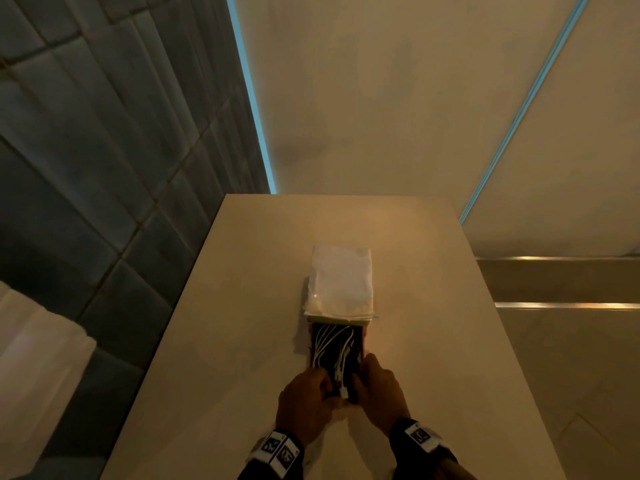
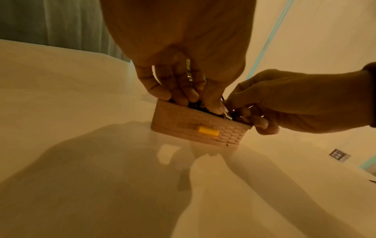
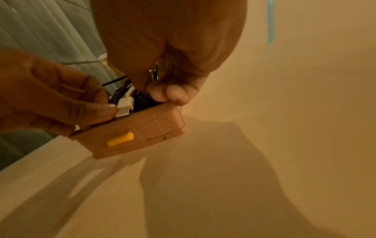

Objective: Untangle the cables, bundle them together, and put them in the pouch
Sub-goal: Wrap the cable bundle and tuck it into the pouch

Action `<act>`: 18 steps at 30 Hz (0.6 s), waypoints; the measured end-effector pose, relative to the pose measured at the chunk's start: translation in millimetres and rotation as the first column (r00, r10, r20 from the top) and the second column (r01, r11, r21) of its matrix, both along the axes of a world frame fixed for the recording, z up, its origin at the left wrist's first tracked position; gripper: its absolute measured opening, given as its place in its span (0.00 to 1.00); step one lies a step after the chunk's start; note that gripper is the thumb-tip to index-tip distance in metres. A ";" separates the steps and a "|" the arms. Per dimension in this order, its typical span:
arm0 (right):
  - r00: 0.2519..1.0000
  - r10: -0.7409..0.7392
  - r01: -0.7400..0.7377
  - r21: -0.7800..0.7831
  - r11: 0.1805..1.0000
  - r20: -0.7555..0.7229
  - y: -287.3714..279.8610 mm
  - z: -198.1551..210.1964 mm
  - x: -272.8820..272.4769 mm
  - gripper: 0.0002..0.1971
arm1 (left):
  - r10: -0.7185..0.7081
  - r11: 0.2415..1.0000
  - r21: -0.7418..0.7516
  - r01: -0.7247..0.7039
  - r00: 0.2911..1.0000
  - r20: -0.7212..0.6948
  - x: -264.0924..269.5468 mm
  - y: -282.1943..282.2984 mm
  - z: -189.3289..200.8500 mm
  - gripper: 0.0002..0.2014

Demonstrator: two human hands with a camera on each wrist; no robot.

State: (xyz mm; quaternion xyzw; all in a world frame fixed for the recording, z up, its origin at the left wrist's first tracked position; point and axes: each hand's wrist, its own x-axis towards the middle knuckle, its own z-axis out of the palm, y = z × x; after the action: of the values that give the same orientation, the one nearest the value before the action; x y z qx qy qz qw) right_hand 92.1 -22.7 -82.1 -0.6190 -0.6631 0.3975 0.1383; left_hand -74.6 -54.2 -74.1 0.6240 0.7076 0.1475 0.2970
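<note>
The pouch is a small tan hard case (image 1: 363,336) with a brick pattern (image 2: 195,127) and a yellow latch (image 3: 120,138). It lies open on the table, its white lid (image 1: 341,282) flipped away from me. White and black cables (image 1: 332,344) fill its base. My left hand (image 1: 304,400) sits at the near left end with curled fingers (image 2: 183,95) down among the cables. Its thumb and finger pinch a white plug (image 3: 123,109) at the rim. My right hand (image 1: 379,389) grips the near right corner of the case (image 3: 150,127), fingers (image 3: 173,93) curled over the rim.
The case lies in the middle of a narrow beige table (image 1: 242,306). A grey padded wall (image 1: 104,150) runs along the left and a beige wall (image 1: 398,98) stands behind. On the right the table edge (image 1: 485,306) drops to the floor.
</note>
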 end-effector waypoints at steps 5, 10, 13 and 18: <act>0.995 0.017 -0.012 -0.051 0.999 0.099 0.8 -8.4 2.2 0.07 | 0.009 0.999 -0.037 -0.010 1.000 -0.028 4.6 0.1 2.6 0.16; 0.996 0.063 -0.058 -0.085 0.995 0.057 -0.6 -0.6 4.5 0.06 | 0.038 0.998 -0.046 -0.043 0.994 -0.102 10.6 2.4 1.1 0.18; 0.996 0.083 -0.082 -0.074 0.994 0.022 -0.5 11.3 6.6 0.13 | 0.071 0.997 -0.033 -0.075 0.989 -0.126 11.5 8.3 -1.9 0.13; 0.997 0.033 -0.027 -0.092 0.995 0.066 5.8 2.6 3.4 0.10 | 0.006 0.995 -0.095 -0.006 1.000 0.001 0.7 11.5 -8.6 0.12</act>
State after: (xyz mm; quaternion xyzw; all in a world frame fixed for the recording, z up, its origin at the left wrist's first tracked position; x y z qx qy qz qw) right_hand 95.4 -16.9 -79.5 -0.6278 -0.6578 0.4081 0.0814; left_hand -73.9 -42.7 -82.8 0.6070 0.7154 0.1150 0.3264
